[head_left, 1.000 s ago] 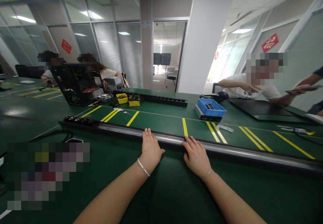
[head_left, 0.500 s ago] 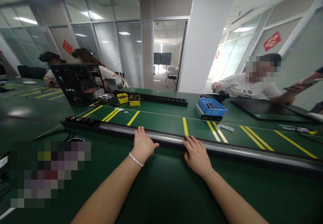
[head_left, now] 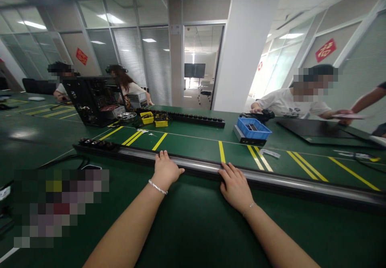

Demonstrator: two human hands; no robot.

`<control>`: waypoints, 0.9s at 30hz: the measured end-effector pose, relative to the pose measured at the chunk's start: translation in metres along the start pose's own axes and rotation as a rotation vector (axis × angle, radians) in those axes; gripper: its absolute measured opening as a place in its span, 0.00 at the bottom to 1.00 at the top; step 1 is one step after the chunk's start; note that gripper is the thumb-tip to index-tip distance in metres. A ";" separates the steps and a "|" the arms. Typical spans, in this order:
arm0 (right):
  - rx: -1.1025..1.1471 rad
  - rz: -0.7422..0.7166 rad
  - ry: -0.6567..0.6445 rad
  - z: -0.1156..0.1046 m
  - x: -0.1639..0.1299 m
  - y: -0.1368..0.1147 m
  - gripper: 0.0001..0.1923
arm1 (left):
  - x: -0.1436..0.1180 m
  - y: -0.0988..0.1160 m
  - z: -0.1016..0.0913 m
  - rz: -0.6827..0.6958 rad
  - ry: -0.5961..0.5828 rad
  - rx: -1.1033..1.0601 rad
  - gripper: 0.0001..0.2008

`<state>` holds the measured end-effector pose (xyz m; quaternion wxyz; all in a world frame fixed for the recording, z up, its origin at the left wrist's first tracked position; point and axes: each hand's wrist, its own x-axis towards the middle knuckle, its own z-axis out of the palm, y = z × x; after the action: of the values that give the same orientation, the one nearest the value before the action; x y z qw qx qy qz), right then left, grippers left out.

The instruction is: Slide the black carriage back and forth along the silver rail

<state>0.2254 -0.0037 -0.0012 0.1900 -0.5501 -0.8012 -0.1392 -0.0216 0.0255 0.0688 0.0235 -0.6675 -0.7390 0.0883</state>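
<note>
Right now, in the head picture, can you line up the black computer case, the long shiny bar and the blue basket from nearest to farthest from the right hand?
From the right hand:
1. Long shiny bar: nearest, right under its fingertips.
2. Blue basket: beyond the bar, slightly to the right.
3. Black computer case: farthest, away to the left.

A long dark bar lies across the green surface. The left hand and the right hand rest on the bar with fingers extended, apart from each other. Beyond the bar are an open computer case, two yellow bins and a blue basket.
</note>
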 end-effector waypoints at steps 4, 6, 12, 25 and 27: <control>-0.002 0.004 0.001 0.000 0.000 0.000 0.21 | 0.002 -0.001 0.001 -0.003 -0.008 -0.008 0.35; -0.004 0.009 0.000 0.000 0.000 0.000 0.21 | 0.002 -0.002 0.002 -0.001 -0.003 -0.005 0.35; -0.007 0.005 0.008 0.000 0.000 0.000 0.20 | 0.007 -0.004 0.005 -0.037 0.024 0.033 0.34; -0.020 0.016 -0.007 -0.001 0.001 -0.002 0.20 | 0.015 -0.029 -0.002 -0.075 -0.103 0.020 0.41; -0.020 0.017 -0.007 -0.002 0.001 -0.002 0.19 | 0.017 -0.032 -0.003 -0.067 -0.111 -0.020 0.41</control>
<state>0.2235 -0.0044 0.0006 0.1829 -0.5594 -0.7956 -0.1434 -0.0545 0.0393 0.0755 -0.0213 -0.6366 -0.7620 0.1171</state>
